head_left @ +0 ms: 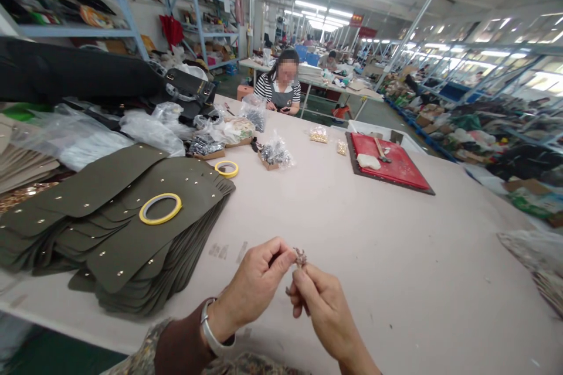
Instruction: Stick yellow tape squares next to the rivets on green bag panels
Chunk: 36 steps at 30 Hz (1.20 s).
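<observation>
Left hand [250,284] and right hand [323,313] are held up together just above the table, low centre of the view. Between them is a small metal fitting [300,258], rough-edged, maybe a clasp or charm (too small and blurred to say which). Left thumb and index fingertips [281,256] press in on its left side, with the other left fingers curled toward the palm. Right thumb and index fingertips [303,281] pinch it from below, with the remaining right fingers folded under. Both hands are clamped on the same piece, no visible gap at the pinch. The fitting is in the air, not touching the table. Silver wrist band [211,328] on the left wrist, brown sleeve cuff [182,345] just behind it.

Pale table top [373,304] under the hands. To the left, a stack of olive-green leather bag flaps [132,234] with metal studs, a yellow tape roll [160,209] lying on top, a second tape roll [226,169] just beyond. Farther up, clear plastic bags of small hardware [276,152] and a red cutting board [387,161] on a dark tray. A co-worker in a striped top [281,87] sits across the table, well apart.
</observation>
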### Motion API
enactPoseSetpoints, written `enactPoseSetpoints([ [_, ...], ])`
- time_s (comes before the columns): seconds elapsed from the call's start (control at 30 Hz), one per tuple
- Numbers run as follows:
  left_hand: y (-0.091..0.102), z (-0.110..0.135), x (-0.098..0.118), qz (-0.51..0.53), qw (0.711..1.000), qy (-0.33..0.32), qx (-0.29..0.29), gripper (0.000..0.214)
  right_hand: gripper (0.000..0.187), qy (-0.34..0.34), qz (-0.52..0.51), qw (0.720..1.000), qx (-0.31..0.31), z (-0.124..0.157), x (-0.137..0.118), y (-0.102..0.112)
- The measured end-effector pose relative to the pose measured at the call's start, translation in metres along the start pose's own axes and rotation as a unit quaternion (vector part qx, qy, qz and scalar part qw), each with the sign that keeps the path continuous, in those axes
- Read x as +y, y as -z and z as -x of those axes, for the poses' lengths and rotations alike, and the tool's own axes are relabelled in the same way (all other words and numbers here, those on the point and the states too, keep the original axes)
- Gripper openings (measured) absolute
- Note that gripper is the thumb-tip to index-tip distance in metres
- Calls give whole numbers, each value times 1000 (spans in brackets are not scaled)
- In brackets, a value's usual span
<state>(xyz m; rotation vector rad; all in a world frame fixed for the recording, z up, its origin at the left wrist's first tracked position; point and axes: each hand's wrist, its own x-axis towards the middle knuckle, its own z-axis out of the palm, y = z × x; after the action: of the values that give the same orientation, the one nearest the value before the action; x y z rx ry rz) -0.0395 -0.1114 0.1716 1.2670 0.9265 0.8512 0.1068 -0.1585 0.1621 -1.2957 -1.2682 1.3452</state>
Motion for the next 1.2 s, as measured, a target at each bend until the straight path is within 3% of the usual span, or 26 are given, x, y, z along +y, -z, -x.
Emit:
enactPoseSetpoints([
  [0.1, 1, -2, 1, 119, 991, 53, 28, 24, 49, -37, -116, 992, -37, 5, 12, 2],
  [0.2, 0, -4, 1, 219, 969, 103, 51, 35, 52, -41, -232, 970, -59, 12, 15, 0],
  [0.4, 2, -7, 0, 220, 971, 84, 46, 35, 55, -46, -395, 913, -92, 17, 0, -4],
  [0.53, 4, -5, -3, 185, 978, 94, -13, 42, 44, -88, -390, 915, -46, 8, -8, 5],
  [0.67, -3, -1, -7, 185, 969, 130, -104, 42, 39, -124, -341, 930, -54, 4, -7, 11],
  [0.87, -4, 3, -15, 226, 954, 157, -120, 34, 40, -141, -331, 932, -38, 10, 0, 14],
  [0.97, 0, 6, -16, 179, 968, 134, -115, 34, 46, -112, -399, 910, -13, 11, -5, 16],
  [1.07, 3, 12, -12, 58, 987, 83, -123, 32, 49, -86, -470, 878, 3, 10, -17, 16],
  [1.2, 8, 18, -6, -61, 990, 39, -121, 27, 51, -75, -504, 860, -5, 2, -29, 14],
])
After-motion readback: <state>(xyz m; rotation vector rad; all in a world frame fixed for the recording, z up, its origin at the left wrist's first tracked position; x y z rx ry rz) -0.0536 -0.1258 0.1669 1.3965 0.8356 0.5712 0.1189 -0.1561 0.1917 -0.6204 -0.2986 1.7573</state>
